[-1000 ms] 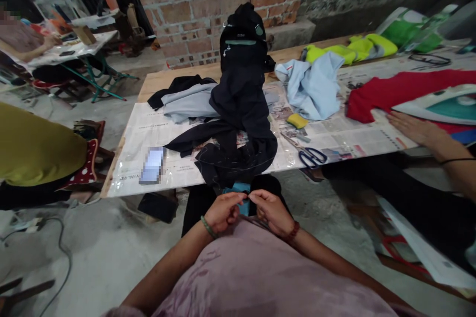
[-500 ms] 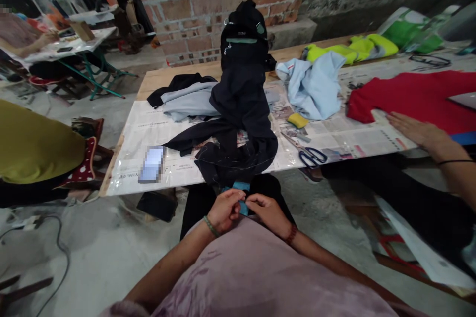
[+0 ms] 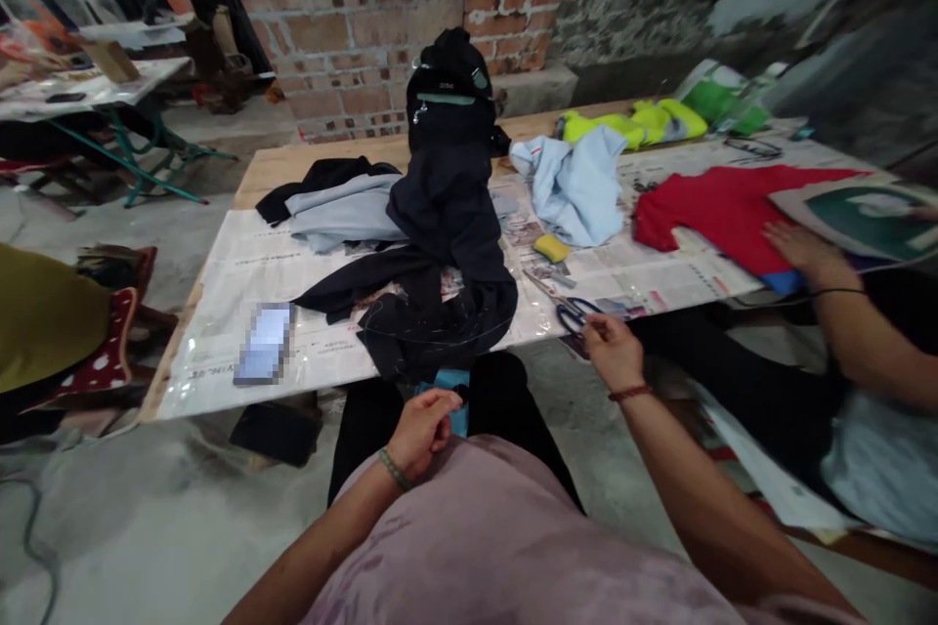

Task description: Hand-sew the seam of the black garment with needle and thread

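Observation:
My left hand (image 3: 423, 432) is over my lap, thumb and fingers pinched on a small black piece (image 3: 461, 393); its kind is not clear. Light blue cloth (image 3: 452, 379) shows just behind and below those fingertips. My right hand (image 3: 614, 352) is off to the right at the table's front edge, fingers curled into a pinch. Whatever it holds, perhaps something very thin, cannot be made out. Beside its fingertips lie scissors (image 3: 573, 312) with dark blue handles. A dark garment (image 3: 440, 322) with pale loose threads spreads on the table and reaches the edge above my lap.
Newspaper covers the table (image 3: 212, 332). On it are a phone (image 3: 264, 344), a black backpack (image 3: 448, 103), grey cloth (image 3: 344, 210), light blue cloth (image 3: 575, 186), a yellow sponge (image 3: 551, 248) and a red garment (image 3: 703, 210). Another person's hand (image 3: 802, 249) rests on the red garment.
My right hand has moved away from my left, rightwards to beside the scissors. My left hand keeps its pinch over my lap. At right, a green-and-white item now shows over the red garment.

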`<state>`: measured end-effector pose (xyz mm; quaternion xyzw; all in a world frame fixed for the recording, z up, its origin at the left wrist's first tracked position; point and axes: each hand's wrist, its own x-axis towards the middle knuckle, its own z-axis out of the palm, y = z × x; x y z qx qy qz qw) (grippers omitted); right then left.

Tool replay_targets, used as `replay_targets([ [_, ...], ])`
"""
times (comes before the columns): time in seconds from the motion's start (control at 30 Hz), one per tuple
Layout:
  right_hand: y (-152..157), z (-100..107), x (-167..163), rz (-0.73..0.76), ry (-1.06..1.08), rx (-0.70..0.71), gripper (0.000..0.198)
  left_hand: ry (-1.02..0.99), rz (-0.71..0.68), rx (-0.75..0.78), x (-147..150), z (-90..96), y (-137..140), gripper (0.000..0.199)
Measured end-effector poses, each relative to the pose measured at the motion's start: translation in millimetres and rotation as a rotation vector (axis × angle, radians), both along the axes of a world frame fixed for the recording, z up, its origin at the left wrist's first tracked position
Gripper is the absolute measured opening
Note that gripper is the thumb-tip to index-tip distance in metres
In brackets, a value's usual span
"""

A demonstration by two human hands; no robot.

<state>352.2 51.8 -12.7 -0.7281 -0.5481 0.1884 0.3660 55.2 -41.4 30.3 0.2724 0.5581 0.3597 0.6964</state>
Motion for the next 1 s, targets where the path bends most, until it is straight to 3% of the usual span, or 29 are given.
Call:
replay_targets([
  [0.1,20.2,1.9,16.2,0.038,-0.266,0.069,0.024,-0.004,-0.028,0.002,0.4,-3.5,-1.8,0.027],
  [0.17,28.1,-0.8,16.8,0.131,-0.381,0.026,0.026,-0.002,-0.044,-0.002,-0.3,-5.0,-3.2,0.026],
  [0.3,35.1,-12.1,13.1,0.219,-0.538,-0.077,0.031,0.012,-0.062,0.001,-2.9,-5.1,-5.3,0.026],
  [0.4,38.2,-17.3,15.4,0.191,-0.605,-0.037,0.028,0.017,-0.065,-0.002,-3.1,-4.5,-5.4,0.026],
  [0.5,42.5,-17.7,19.9,0.203,-0.634,-0.058,0.032,0.02,-0.076,-0.005,-1.4,-5.1,-4.5,0.026],
  [0.8,54.8,1.6,27.6,0.379,-0.664,-0.413,0.05,0.04,-0.091,0.004,-1.0,-1.3,-4.3,0.027],
  [1.0,35.0,18.5,42.5,0.444,-0.425,-0.475,0.052,0.016,-0.08,-0.011,-2.4,0.0,-3.5,0.028],
])
